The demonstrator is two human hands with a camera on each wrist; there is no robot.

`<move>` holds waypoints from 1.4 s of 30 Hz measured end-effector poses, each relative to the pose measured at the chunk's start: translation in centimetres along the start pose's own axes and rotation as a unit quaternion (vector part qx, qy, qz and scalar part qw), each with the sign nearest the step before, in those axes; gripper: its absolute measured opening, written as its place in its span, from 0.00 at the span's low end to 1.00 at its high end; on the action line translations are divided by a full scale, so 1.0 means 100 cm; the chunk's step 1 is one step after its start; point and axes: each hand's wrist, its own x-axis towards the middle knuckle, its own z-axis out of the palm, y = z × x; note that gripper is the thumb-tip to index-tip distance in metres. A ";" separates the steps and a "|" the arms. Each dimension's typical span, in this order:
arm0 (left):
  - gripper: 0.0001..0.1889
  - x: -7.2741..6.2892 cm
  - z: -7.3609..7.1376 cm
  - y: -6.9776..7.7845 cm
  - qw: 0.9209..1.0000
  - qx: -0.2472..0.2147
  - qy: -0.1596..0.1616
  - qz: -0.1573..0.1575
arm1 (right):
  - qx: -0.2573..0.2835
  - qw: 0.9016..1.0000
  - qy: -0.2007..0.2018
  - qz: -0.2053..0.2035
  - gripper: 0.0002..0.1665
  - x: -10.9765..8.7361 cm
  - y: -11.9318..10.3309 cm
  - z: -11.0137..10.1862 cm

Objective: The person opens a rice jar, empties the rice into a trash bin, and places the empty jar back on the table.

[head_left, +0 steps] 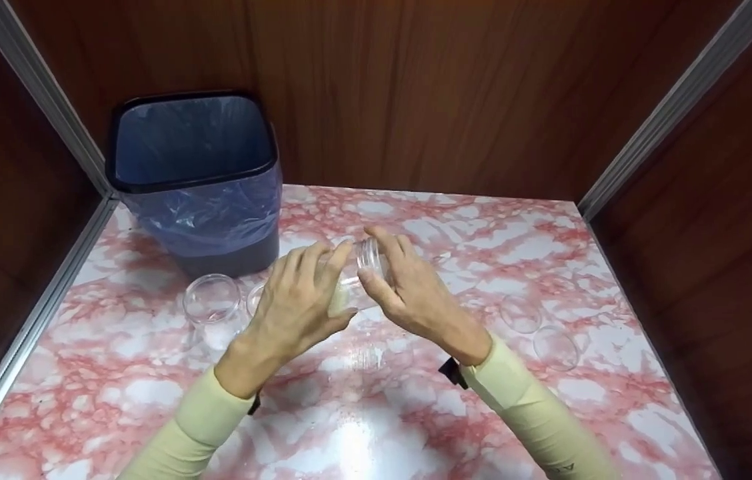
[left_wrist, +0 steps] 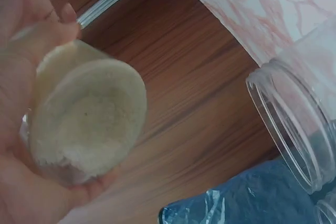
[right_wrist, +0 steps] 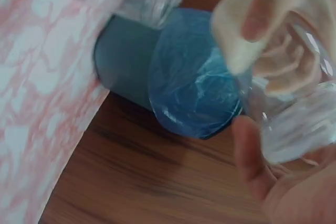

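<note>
Over the middle of the table, my left hand [head_left: 296, 300] holds a pale cream, round-faced piece [left_wrist: 92, 114], fingers on one side and thumb on the other. Its exact kind cannot be told. My right hand [head_left: 416, 287] grips a clear jar [right_wrist: 302, 124] with a ridged, threaded neck, thumb and fingers on opposite sides. The two hands are close together, and in the right wrist view the cream piece overlaps the jar's edge. Left-hand fingers show through the clear wall. Part of the jar is hidden behind the hands in the head view.
Left of the hands stands a clear jar [head_left: 211, 303], with another partly hidden beside it. A dark bin [head_left: 233, 257] lined with a blue bag stands behind them. Two clear round discs [head_left: 556, 348] lie at right on the marbled table [head_left: 416, 427]. Brown wood panels [head_left: 416, 93] enclose the table.
</note>
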 end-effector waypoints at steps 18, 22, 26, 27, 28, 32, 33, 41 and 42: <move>0.49 0.005 -0.017 -0.016 0.980 -0.141 -0.138 0.025 | -0.009 0.986 -0.080 -0.149 0.45 -0.001 0.001 -0.022; 0.51 0.004 -0.012 -0.004 0.996 0.026 -0.074 0.040 | 0.000 0.994 -0.106 -0.022 0.46 0.001 0.000 -0.020; 0.47 0.004 -0.007 0.003 0.991 0.120 -0.024 0.045 | 0.041 0.990 -0.111 0.070 0.42 0.003 0.000 -0.017; 0.45 0.004 -0.007 0.004 0.991 0.122 -0.018 0.045 | 0.053 0.989 -0.113 0.082 0.40 0.003 0.000 -0.016; 0.45 0.004 -0.007 0.003 0.992 0.115 -0.018 0.043 | 0.065 0.987 -0.114 0.087 0.38 0.003 0.000 -0.016; 0.46 0.003 -0.011 -0.004 0.997 0.008 -0.063 0.035 | 0.067 0.992 -0.104 0.030 0.36 0.000 -0.001 -0.017; 0.48 0.002 -0.013 -0.007 0.995 -0.034 -0.085 0.032 | 0.062 0.993 -0.099 -0.004 0.37 -0.001 -0.001 -0.018; 0.50 -0.003 -0.017 -0.020 0.947 -0.263 -0.184 0.009 | 0.038 0.973 -0.112 -0.198 0.45 -0.004 -0.004 -0.032; 0.51 -0.003 -0.016 -0.019 0.949 -0.258 -0.179 0.010 | 0.039 0.974 -0.123 -0.188 0.47 -0.006 -0.004 -0.033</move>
